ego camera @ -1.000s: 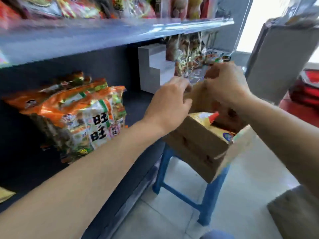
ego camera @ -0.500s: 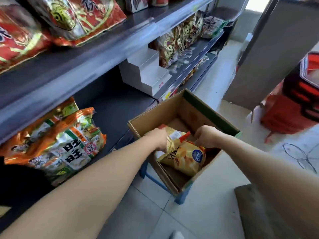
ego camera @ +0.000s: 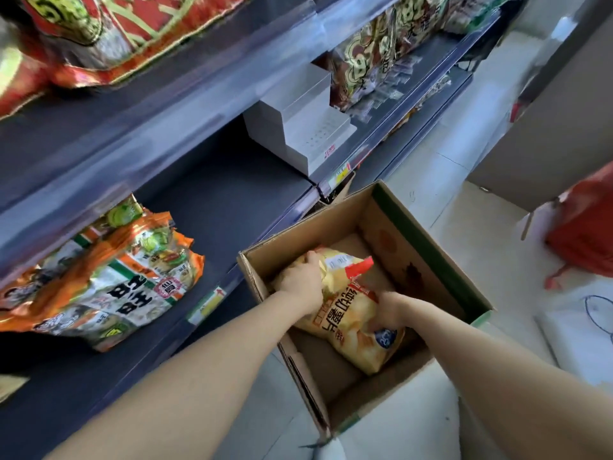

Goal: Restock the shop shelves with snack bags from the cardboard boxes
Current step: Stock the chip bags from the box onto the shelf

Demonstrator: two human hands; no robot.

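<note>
An open cardboard box stands beside the dark shelf. Inside it lies a yellow snack bag with red lettering. My left hand grips the bag's upper left part. My right hand grips its right side, fingers curled into the bag. Both forearms reach down into the box. The rest of the box floor looks bare brown cardboard.
Orange-and-white snack bags lie on the shelf's left. A white stepped display stand sits further along, with brown snack bags beyond. Red bags fill the shelf above. A red basket and a grey panel stand at right.
Both hands went from the box's top edge down into it and closed on the yellow bag. The view has tilted down and come closer to the box.
</note>
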